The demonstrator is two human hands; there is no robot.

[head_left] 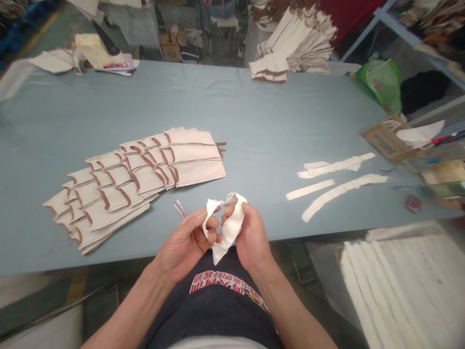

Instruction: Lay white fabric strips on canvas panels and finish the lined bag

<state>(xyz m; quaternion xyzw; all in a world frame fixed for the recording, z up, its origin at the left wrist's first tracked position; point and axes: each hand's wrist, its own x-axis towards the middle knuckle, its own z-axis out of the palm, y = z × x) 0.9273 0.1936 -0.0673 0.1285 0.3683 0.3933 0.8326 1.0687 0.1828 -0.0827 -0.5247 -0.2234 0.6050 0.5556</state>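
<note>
Broad table (254,111), white cloth (232,228) in both hands (181,249) (253,240) at its near edge

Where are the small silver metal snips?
In the head view, the small silver metal snips lie left of centre on the blue-grey table, just beyond the left hand, beside the brown-edged cream fabric pieces.

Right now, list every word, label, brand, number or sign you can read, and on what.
"SBS": cardboard box at the right of the table; smaller marks beside it unclear.
Red characters on the dark garment: too distorted to quote.
Red print on the packet, far left: too blurred.
Carton beyond the table: mark too small.
</note>
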